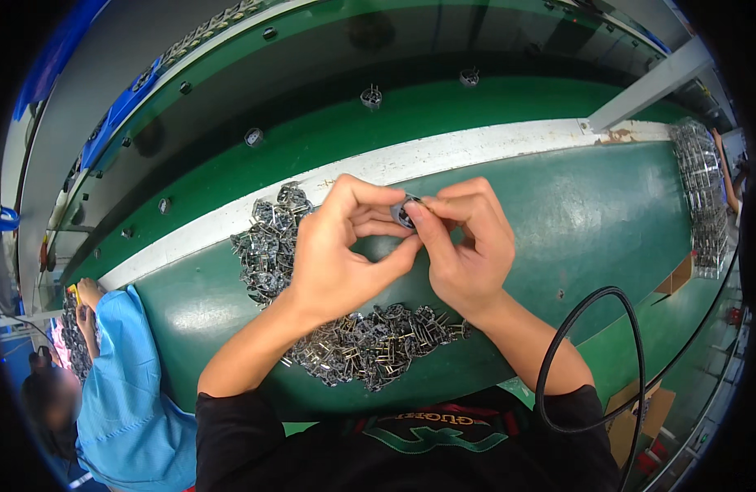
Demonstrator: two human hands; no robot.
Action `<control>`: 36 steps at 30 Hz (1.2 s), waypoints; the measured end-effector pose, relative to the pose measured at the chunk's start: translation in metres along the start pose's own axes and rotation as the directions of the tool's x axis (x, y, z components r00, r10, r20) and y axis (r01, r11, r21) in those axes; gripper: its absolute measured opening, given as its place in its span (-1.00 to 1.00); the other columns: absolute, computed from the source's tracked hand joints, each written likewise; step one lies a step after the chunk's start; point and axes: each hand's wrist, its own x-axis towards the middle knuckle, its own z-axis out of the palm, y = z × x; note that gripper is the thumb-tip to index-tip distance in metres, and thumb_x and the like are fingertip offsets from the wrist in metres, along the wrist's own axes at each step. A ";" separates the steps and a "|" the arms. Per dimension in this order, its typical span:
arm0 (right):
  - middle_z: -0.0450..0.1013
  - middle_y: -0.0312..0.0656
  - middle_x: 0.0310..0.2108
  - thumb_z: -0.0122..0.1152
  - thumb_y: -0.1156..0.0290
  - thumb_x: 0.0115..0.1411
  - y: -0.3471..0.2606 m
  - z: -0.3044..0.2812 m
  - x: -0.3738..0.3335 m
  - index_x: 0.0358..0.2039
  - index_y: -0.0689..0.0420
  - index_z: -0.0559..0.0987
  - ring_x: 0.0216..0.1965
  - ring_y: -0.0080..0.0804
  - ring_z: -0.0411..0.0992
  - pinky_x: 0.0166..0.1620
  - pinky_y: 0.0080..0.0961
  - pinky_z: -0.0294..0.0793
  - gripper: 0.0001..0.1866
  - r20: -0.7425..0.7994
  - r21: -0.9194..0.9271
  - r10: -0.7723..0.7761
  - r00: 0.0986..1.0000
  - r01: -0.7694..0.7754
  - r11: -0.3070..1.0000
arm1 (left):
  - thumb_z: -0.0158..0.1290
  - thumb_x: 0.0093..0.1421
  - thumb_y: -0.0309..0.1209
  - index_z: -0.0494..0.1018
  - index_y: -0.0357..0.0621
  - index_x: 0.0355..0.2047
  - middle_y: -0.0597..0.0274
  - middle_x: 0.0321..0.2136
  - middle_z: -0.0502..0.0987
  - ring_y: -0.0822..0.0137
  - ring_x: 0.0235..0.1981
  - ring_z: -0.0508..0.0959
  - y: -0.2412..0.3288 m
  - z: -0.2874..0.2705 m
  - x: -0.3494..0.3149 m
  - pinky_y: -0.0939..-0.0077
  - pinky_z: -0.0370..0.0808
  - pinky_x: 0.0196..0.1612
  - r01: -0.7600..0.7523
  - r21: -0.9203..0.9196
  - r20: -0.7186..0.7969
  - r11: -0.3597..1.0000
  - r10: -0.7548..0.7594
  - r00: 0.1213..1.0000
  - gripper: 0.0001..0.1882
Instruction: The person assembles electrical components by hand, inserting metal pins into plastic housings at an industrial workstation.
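Note:
Between my two hands, above the green table, is a small round grey-and-black part with metal pins (406, 215). My left hand (337, 246) pinches it from the left, with thumb and forefinger at its edge. From the other side my right hand (472, 242) grips it, thumb across its front. The fingers hide much of the part. A heap of small metal-pinned parts (267, 242) lies beyond my left wrist. Closer to my body, below both hands, spreads a second heap of similar parts (374, 348).
A green conveyor belt (312, 156) with spaced round parts runs behind a white rail (378, 164). At the left a person in a blue garment (132, 385) works. Stacked metal parts (701, 197) stand far right. A black cable (546, 361) loops by my right arm, near cardboard (640, 418).

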 end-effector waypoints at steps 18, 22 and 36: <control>0.56 0.03 -0.39 0.24 0.49 0.00 -0.005 -0.074 0.030 -0.45 0.20 0.58 -0.29 0.06 0.54 -0.23 -0.13 0.53 -0.92 0.798 -0.600 0.583 0.155 0.099 0.794 | 0.25 0.10 -0.36 0.63 -0.18 -0.20 0.11 -0.34 0.66 0.34 -0.26 0.65 -0.052 -0.120 0.142 0.48 0.50 -0.18 0.184 0.635 -0.261 0.750 -0.016 0.965 -0.74; 0.54 -0.13 -0.33 0.18 0.49 0.03 0.000 -0.075 0.024 -0.44 0.18 0.57 -0.27 -0.06 0.52 -0.23 -0.20 0.49 -0.94 0.780 -0.608 0.550 0.298 0.157 0.778 | 0.25 0.06 -0.30 0.65 -0.12 -0.29 0.08 -0.30 0.67 0.12 -0.24 0.63 -0.063 -0.096 0.179 0.34 0.50 -0.09 0.117 0.764 -0.115 0.635 -0.045 0.992 -0.77; 0.43 -0.11 -0.32 0.19 0.63 0.08 0.004 -0.051 0.035 -0.34 0.20 0.57 -0.34 -0.08 0.49 -0.26 -0.23 0.50 -0.89 0.511 -0.346 0.216 0.832 -0.031 0.938 | 0.27 0.08 -0.27 0.55 -0.25 -0.03 0.01 -0.21 0.63 0.25 -0.15 0.61 -0.066 -0.141 0.128 0.36 0.49 0.00 0.169 0.845 -0.056 0.507 -0.229 0.972 -0.53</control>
